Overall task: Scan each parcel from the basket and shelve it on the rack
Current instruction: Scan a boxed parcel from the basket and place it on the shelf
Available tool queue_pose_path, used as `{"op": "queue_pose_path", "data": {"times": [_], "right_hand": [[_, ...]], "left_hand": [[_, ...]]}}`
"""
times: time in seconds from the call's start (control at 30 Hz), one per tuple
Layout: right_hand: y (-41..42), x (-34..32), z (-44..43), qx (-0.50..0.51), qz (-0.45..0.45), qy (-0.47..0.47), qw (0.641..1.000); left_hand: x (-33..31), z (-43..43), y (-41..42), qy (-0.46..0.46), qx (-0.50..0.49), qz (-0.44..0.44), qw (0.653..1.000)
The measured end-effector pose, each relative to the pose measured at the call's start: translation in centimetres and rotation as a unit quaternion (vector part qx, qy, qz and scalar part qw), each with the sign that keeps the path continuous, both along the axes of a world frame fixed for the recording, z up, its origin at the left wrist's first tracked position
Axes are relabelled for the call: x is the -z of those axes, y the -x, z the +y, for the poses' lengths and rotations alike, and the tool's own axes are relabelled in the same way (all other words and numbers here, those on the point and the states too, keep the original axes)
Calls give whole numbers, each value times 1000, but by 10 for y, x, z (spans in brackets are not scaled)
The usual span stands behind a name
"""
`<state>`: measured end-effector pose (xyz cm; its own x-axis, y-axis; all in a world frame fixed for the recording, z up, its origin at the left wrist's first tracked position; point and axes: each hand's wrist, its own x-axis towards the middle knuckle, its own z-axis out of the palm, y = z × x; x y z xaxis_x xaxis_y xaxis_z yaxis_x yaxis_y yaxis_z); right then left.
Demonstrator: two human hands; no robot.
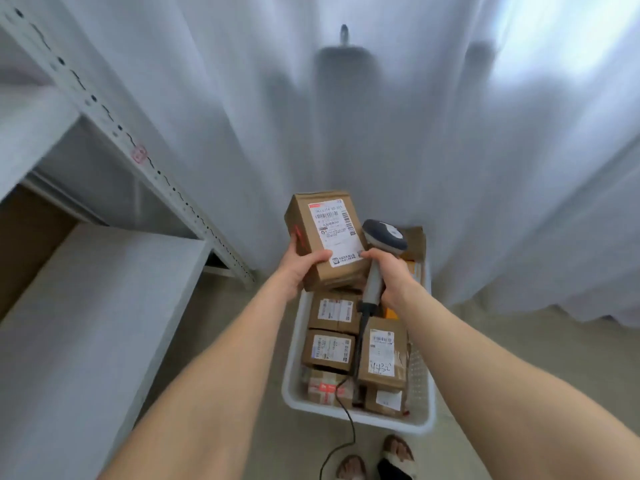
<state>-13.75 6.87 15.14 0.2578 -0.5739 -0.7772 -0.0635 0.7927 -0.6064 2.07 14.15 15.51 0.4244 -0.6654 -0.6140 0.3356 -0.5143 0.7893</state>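
Parcel [325, 237] up in your left hand [300, 268], grip curled round its low end. Right hand [389, 271] grip wrapped round scanner [383, 237], at 3 o'clock of parcel. Basket [388, 421] at 6 o'clock looks full; rack [86, 306] at 9 o'clock. Most work left, you'd guess.

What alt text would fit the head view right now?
The left hand holds a labelled cardboard parcel up while the right hand grips a corded scanner beside it, above a white basket of parcels; a grey rack stands left.
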Motion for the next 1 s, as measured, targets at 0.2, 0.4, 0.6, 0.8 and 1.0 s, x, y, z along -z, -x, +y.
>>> {"op": "queue_pose_path", "data": {"times": [0.2,0.4,0.6,0.8,1.0], "right_hand": [[-3,-119,24,-50,-25,66,996],[5,-209,46,-108,-105,121,981],[25,-264,78,-193,-94,158,964],[44,-301,101,-223,-89,174,955],[55,-323,120,-265,-88,192,941]], "left_hand": [[-120,32,-7,0,4,-30,1000],[-184,68,-1,28,-49,-59,997],[-214,100,22,35,-66,-73,995],[-232,130,38,32,-84,-87,992],[-247,151,47,40,-94,-88,991]]}}
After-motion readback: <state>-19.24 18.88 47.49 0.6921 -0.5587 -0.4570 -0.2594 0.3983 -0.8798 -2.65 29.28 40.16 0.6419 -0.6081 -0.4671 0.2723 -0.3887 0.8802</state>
